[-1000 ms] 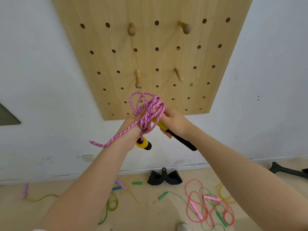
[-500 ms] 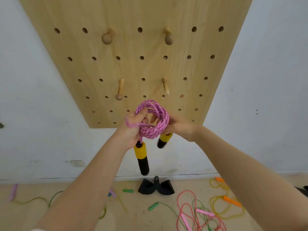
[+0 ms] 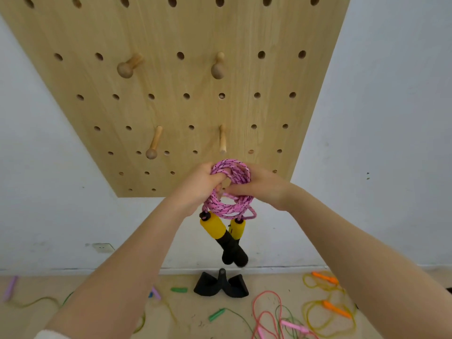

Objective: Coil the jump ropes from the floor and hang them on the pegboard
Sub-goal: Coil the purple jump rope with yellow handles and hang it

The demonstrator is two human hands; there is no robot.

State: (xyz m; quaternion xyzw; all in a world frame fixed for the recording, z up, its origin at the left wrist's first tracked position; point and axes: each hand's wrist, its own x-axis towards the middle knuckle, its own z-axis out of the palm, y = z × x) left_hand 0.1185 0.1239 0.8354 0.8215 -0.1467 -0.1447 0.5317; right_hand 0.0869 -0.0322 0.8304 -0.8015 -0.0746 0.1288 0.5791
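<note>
Pink coil (image 3: 231, 189): gripped by left hand (image 3: 200, 185) and right hand (image 3: 261, 189). Best spread a loop, lift toward 12 o'clock onto peg (image 3: 222, 139).

Braided pink rope (image 3: 231, 189), matt wooden pegboard (image 3: 171, 99), smooth wooden pegs (image 3: 154, 143).

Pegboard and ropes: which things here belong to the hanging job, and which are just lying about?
Job: pink rope held by left hand and right hand; pegboard; peg; floor ropes.
Lying about: black stand; wall socket.
</note>
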